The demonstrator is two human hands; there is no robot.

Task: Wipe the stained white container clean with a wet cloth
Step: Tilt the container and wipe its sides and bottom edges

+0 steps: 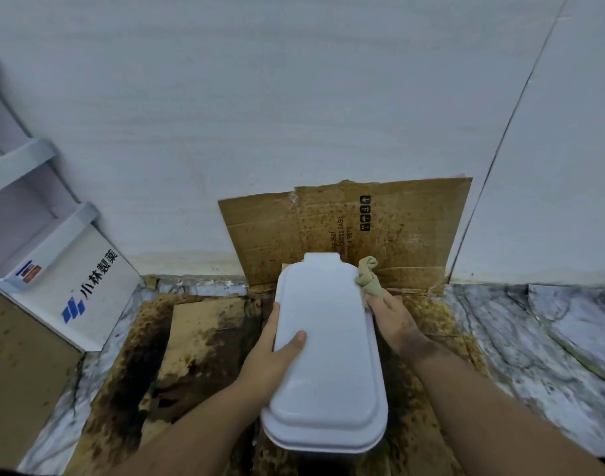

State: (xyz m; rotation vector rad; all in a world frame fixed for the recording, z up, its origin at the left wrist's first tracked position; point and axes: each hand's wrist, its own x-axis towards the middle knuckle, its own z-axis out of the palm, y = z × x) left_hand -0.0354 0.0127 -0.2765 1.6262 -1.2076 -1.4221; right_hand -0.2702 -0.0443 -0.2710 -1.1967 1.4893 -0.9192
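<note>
A long white container (328, 355) with a smooth lid stands on stained cardboard in the middle of the head view. My left hand (277, 348) grips its left side, thumb lying on the lid. My right hand (392, 321) presses a crumpled tan cloth (366, 276) against the container's upper right edge. The lid's top looks white and free of marks; the container's sides are mostly hidden.
Brown stained cardboard (204, 338) covers the marble floor (534, 338), and another sheet (397, 228) leans on the white wall. A white box with blue logo and black characters (88, 290) stands at the left, a brown box (19, 365) beside it.
</note>
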